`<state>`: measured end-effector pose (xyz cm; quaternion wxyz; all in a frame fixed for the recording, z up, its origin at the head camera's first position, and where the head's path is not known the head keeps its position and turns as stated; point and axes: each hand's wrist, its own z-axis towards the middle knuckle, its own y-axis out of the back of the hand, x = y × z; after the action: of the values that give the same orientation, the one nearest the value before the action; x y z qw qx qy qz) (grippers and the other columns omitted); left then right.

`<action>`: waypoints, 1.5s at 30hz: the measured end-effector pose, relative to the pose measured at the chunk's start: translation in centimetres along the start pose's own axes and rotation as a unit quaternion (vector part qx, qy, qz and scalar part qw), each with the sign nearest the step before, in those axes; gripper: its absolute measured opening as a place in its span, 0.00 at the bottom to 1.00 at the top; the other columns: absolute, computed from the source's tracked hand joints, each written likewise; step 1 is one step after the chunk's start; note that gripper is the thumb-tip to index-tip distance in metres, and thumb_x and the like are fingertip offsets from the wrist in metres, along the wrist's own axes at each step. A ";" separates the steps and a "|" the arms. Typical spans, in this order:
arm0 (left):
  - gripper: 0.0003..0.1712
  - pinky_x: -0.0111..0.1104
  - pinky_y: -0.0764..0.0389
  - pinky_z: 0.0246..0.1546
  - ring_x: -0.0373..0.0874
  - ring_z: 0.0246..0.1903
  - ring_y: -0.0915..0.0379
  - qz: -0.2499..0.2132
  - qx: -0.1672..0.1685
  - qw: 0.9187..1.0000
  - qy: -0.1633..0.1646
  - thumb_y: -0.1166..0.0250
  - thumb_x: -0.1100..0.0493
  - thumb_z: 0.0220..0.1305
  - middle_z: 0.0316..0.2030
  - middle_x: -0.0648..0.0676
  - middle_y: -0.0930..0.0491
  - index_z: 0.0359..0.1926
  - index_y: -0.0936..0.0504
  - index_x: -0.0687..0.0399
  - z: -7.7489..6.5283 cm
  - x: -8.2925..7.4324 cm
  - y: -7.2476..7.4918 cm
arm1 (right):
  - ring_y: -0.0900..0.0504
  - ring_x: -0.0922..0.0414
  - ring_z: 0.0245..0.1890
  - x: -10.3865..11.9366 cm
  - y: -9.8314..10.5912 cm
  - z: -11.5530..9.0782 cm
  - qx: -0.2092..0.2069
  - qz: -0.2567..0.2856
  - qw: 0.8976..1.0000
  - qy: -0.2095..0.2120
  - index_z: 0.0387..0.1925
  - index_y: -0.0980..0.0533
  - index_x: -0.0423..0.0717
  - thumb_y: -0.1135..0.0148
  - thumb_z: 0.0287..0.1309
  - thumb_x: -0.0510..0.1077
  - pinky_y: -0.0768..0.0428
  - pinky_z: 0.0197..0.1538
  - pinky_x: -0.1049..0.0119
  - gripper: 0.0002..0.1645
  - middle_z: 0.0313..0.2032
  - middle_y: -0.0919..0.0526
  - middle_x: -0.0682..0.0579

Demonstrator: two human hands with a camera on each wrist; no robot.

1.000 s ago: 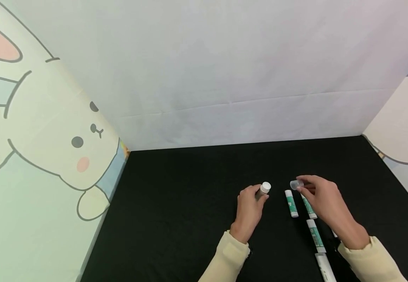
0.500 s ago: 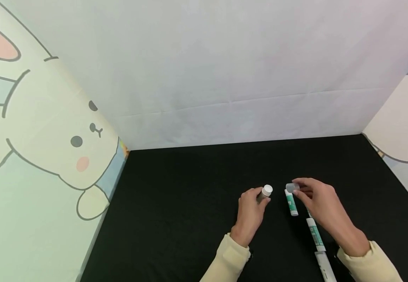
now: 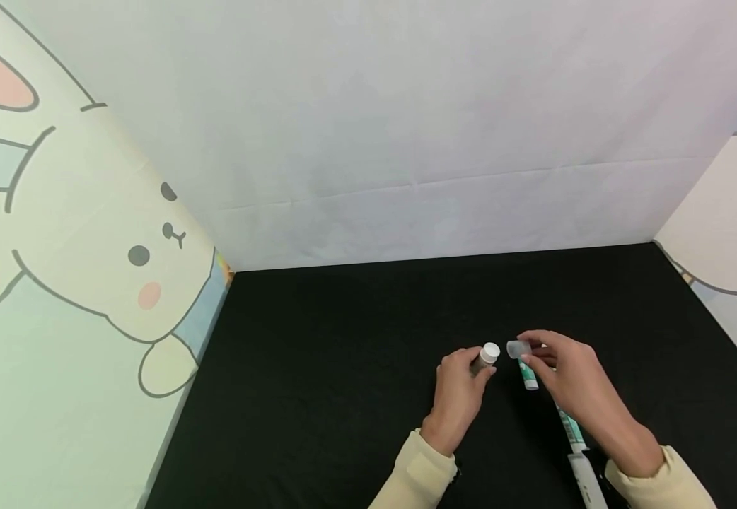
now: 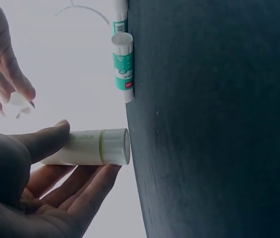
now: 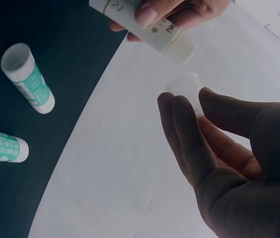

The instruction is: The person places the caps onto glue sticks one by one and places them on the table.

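My left hand (image 3: 460, 392) grips a white glue stick (image 4: 87, 148) whose uncapped end points up and away from the palm. Between the thumb and fingertips of my right hand (image 3: 575, 371) is a clear ribbed cap (image 5: 185, 89). A short gap separates that cap from the uncapped end in the right wrist view. Just past the cap, a green-and-white glue stick (image 4: 124, 69) stands on the black table; in the head view the cap overlaps its upper end.
Another green-labelled glue stick (image 3: 573, 431) is partly hidden by my right hand and wrist. Nearer me is a white glue stick (image 3: 588, 481) in line with it. The black cloth-covered table (image 3: 343, 353) ends at a pale backdrop (image 3: 407, 127).
My right hand has moved left and toward me with the cap, closing on the glue stick. The left hand has shifted slightly right and nearer, still holding its stick.
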<state>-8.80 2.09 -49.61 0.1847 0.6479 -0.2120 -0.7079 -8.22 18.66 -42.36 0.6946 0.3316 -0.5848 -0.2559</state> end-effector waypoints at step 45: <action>0.12 0.26 0.25 0.34 0.30 0.35 0.27 0.056 0.010 0.996 -0.066 0.32 0.57 0.55 0.34 0.41 0.23 0.42 0.17 0.43 -0.6 0.1 -0.2 | 0.18 0.52 0.36 -0.2 -1.5 -0.1 0.003 0.008 0.999 0.053 0.49 0.24 0.44 0.36 0.53 0.33 0.20 0.33 0.63 0.20 0.45 0.22 0.44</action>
<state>-8.18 2.16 -49.79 0.2035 0.5882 -0.2668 -0.7358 -8.10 17.86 -43.70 0.7260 0.3418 -0.5504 -0.2304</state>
